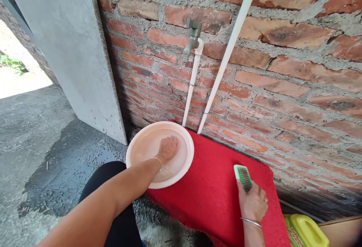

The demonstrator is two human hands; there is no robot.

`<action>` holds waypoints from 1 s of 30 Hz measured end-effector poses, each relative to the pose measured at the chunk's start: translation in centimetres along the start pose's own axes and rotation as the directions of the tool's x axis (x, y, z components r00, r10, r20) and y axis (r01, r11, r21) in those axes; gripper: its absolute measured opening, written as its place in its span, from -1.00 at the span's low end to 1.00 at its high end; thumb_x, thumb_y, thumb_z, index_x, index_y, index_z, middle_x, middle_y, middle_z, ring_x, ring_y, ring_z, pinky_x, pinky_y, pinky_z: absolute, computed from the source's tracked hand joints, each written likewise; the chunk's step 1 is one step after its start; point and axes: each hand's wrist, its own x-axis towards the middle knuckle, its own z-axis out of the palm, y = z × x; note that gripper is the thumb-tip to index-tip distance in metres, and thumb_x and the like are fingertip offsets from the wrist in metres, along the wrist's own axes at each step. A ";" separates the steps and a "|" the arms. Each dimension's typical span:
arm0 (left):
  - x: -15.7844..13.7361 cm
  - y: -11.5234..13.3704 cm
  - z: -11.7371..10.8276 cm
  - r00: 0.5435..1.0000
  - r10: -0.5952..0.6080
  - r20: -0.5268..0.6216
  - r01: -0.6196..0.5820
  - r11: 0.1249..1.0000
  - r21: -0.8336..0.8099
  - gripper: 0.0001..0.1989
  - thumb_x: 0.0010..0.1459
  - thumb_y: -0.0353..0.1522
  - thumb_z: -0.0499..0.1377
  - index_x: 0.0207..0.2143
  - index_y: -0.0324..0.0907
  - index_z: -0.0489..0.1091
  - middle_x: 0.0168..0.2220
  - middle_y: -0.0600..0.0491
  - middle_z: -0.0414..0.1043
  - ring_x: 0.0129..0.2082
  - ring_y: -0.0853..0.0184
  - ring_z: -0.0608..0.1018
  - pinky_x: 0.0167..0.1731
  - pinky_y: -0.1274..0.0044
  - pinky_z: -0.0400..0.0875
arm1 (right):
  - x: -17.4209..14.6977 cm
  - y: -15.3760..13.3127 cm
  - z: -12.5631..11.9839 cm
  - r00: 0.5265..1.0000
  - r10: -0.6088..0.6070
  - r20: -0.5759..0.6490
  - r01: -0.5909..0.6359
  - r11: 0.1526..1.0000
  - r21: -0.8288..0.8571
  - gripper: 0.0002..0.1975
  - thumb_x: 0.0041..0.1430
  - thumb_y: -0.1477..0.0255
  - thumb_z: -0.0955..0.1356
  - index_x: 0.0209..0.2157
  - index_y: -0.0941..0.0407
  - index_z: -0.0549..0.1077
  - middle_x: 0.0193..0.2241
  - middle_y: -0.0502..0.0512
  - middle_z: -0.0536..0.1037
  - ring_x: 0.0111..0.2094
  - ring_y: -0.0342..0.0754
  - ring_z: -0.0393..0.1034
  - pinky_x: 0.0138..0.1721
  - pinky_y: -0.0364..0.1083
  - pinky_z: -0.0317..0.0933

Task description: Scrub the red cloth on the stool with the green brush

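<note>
My left hand point(169, 148) reaches into a pale pink plastic basin point(131, 141) that holds cloudy water. Its knuckles face up and its fingers bend down out of sight, so I cannot see whether they grip anything. On the right, my right hand point(254, 201) is closed around a green and white scrubbing brush point(243, 177), whose bristle side shows. The brush is over a red cloth point(215, 186) spread across a low, bench-like surface. Part of the basin rests on this cloth, at its left end.
A metal tap point(193, 37) on a white pipe stands against the brick wall point(283, 69), beside a longer slanting pipe point(226, 62). A grey slab point(76, 43) leans at left above wet concrete floor point(70, 164). A yellow-topped container point(307, 232) sits at lower right.
</note>
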 end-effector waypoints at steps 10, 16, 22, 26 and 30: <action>13.4 10.5 -1.2 0.988 0.091 -0.125 -0.065 0.979 0.195 -0.69 0.35 -0.34 -0.08 -0.15 -0.21 0.45 -0.12 -0.21 0.50 -0.07 0.08 0.48 -0.07 0.25 0.23 | -3.0 -6.7 -0.4 0.952 -0.307 0.001 0.280 0.872 0.402 -0.28 0.27 -0.17 0.11 -0.05 0.17 0.47 -0.15 0.33 0.53 -0.16 0.17 0.39 -0.12 0.09 0.23; 13.6 9.3 -0.1 0.984 0.115 -0.137 -0.076 0.961 0.264 -0.69 0.37 -0.35 -0.08 -0.14 -0.21 0.44 -0.14 -0.17 0.49 -0.08 0.09 0.48 -0.10 0.29 0.22 | -4.3 -12.7 0.2 0.846 -0.524 0.097 0.441 0.791 0.424 -0.51 0.35 0.04 0.17 0.02 0.07 0.45 -0.06 0.20 0.52 -0.09 0.10 0.37 -0.08 0.05 0.19; 13.7 9.5 -0.3 0.980 0.136 -0.147 -0.092 0.958 0.270 -0.68 0.37 -0.35 -0.09 -0.15 -0.21 0.45 -0.15 -0.17 0.50 -0.09 0.08 0.49 -0.13 0.29 0.23 | 0.0 -8.4 1.2 0.949 -0.294 0.110 0.278 0.951 0.138 -0.50 0.29 0.07 0.22 -0.02 0.16 0.50 -0.09 0.32 0.52 -0.14 0.17 0.38 -0.16 0.08 0.16; 13.7 9.6 -0.3 0.983 0.124 -0.138 -0.084 0.960 0.268 -0.67 0.37 -0.34 -0.09 -0.12 -0.21 0.46 -0.14 -0.17 0.51 -0.09 0.08 0.49 -0.13 0.29 0.23 | 1.9 -2.2 1.7 1.000 -0.017 0.023 0.017 1.000 0.006 -0.37 0.26 -0.03 0.17 -0.04 0.20 0.51 -0.16 0.44 0.52 -0.25 0.23 0.37 -0.28 0.10 0.15; 13.7 9.4 -0.2 0.982 0.123 -0.145 -0.079 0.959 0.273 -0.68 0.37 -0.35 -0.09 -0.13 -0.21 0.45 -0.14 -0.17 0.51 -0.09 0.06 0.50 -0.14 0.27 0.23 | 1.7 0.2 1.8 0.997 0.067 -0.042 -0.065 0.997 0.052 -0.23 0.25 -0.13 0.09 -0.04 0.23 0.52 -0.20 0.47 0.52 -0.29 0.24 0.36 -0.32 0.10 0.16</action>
